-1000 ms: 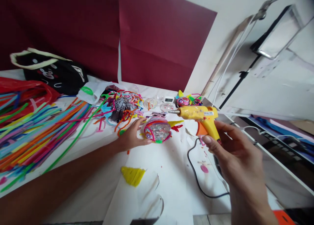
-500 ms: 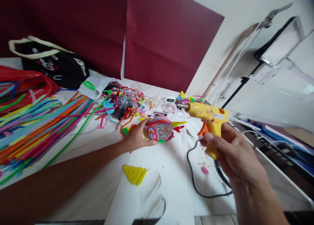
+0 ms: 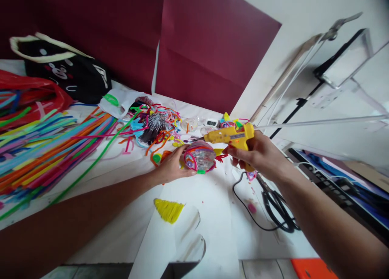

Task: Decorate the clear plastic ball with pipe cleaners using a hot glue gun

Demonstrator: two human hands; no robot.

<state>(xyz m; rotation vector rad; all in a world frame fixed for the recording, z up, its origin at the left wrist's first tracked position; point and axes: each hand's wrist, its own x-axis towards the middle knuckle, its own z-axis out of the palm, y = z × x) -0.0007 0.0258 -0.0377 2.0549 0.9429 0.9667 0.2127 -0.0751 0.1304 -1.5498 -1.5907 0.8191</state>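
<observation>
My left hand (image 3: pixel 174 164) grips the left side of a clear rounded fish-shaped ornament (image 3: pixel 204 159), trimmed with coloured pipe cleaners and a yellow fin piece. In my right hand (image 3: pixel 258 151) is a yellow hot glue gun (image 3: pixel 226 136), its nozzle close above the ornament's top edge; whether it touches I cannot tell. A stick or cord runs back from the gun's rear. Nearer me on white paper lies a yellow fuzzy fin-shaped piece (image 3: pixel 169 210).
Bundles of pipe cleaners (image 3: pixel 57 153) spread over the left, beside a black bag (image 3: pixel 67 74). Behind the ornament are a tangle of pipe cleaner scraps (image 3: pixel 161 123) and a small digital display (image 3: pixel 211 123). Black cable (image 3: pixel 278 210) coils at the right, near a power strip (image 3: pixel 331 181).
My right hand has brought the glue gun leftward and down, from the right side to just over the ornament. My left hand keeps its hold on the ornament.
</observation>
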